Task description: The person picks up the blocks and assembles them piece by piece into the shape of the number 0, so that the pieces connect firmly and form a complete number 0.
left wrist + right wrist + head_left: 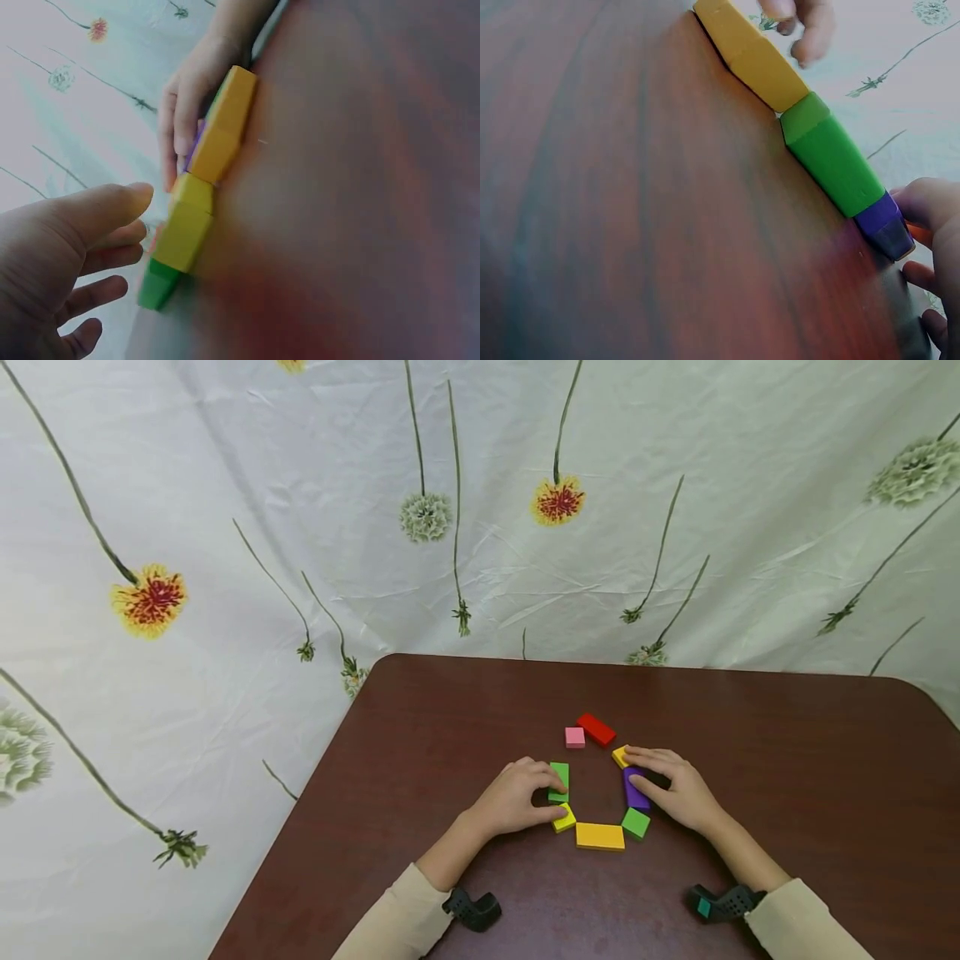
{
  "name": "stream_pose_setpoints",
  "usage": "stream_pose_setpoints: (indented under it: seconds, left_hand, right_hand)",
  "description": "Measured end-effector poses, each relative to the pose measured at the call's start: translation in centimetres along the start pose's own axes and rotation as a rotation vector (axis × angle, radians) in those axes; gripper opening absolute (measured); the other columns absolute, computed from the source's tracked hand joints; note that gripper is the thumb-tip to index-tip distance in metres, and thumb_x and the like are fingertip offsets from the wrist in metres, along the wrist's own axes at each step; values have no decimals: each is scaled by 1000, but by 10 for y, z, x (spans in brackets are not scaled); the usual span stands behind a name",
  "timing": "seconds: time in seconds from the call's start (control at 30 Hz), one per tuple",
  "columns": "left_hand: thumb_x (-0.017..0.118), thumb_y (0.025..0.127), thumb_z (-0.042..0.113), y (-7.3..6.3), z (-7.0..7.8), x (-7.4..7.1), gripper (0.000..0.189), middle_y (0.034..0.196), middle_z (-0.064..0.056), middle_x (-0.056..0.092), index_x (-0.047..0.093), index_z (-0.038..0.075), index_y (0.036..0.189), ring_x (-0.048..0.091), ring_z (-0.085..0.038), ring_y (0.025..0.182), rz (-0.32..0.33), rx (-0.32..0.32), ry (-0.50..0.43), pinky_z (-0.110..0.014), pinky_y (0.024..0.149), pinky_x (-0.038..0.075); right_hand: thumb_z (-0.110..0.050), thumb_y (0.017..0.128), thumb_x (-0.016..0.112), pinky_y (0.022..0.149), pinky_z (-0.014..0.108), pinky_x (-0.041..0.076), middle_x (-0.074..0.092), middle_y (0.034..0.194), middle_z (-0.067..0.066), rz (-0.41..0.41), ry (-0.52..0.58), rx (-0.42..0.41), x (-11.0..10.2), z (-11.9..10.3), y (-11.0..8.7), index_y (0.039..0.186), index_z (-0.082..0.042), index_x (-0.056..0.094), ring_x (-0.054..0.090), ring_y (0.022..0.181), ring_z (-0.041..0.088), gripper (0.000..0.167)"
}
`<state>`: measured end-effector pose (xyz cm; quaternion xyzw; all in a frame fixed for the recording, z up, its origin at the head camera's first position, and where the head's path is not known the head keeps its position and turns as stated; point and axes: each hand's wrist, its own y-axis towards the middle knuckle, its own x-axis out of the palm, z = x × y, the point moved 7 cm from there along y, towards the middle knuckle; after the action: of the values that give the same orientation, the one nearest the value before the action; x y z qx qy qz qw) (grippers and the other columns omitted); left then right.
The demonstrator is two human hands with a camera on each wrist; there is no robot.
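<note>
Several coloured blocks lie in a rough ring on the table. My left hand (517,797) is at the ring's left side, its fingers by a green oblong block (559,783) and its thumb over a yellow block (563,821). Loosely bent, those fingers hold nothing in the left wrist view. On the other side, my right hand (681,789) reaches with its fingertips to a small yellow-orange block (620,757). Its thumb lies over a purple block (634,792); whether it presses cannot be told. A green square block (636,823) and an orange oblong block (600,837) form the near side.
At the ring's far end are a pink block (574,737) and a tilted red block (597,729), close together. The brown table (465,710) ends at a flower-printed cloth (337,527) behind and to the left. Black wrist devices sit at both cuffs.
</note>
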<state>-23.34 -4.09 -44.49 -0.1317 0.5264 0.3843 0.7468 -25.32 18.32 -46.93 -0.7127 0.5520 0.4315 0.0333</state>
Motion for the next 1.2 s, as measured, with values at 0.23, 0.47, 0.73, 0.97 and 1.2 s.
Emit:
stream_pose_setpoints:
  seconds: [0.23, 0.47, 0.73, 0.97, 1.2]
  left_hand:
    - [71, 89, 33, 31, -3, -11, 25, 110, 4, 68, 75, 16, 108, 55, -16, 102, 5, -13, 37, -34, 88, 43]
    - [73, 88, 30, 67, -31, -20, 27, 111, 1, 68, 74, 16, 111, 54, -19, 101, 55, -161, 112, -35, 88, 43]
    - [73, 86, 40, 86, -53, -8, 39, 117, 0, 68, 72, 16, 117, 54, -21, 108, 0, -260, 120, -38, 92, 43]
    - [75, 85, 38, 90, -57, 1, 39, 117, 1, 68, 72, 17, 118, 55, -21, 109, -44, -309, 116, -39, 95, 41]
    - [75, 86, 32, 92, -57, 2, 34, 111, 0, 70, 73, 13, 114, 57, -20, 104, -47, -297, 74, -37, 95, 43]
  right_hand:
    - [-7, 86, 71, 92, 58, 41, 60, 131, 14, -5, -14, 18, 0, -1, -2, 123, -3, 67, 52, 116, 34, 37]
    - [-7, 87, 71, 92, 57, 41, 61, 131, 13, -2, -13, 2, 0, 0, 1, 123, -4, 67, 53, 117, 33, 37]
    - [-7, 87, 71, 94, 59, 39, 60, 132, 14, -4, -4, 19, 0, 3, 0, 124, -5, 67, 52, 117, 34, 37]
    - [-9, 88, 70, 92, 61, 38, 60, 131, 14, -4, -4, 29, 1, 2, -1, 124, -5, 67, 52, 116, 35, 37]
    - [-8, 87, 71, 94, 56, 39, 60, 132, 12, 6, -2, 20, 1, 2, 0, 123, -4, 67, 53, 117, 32, 37]
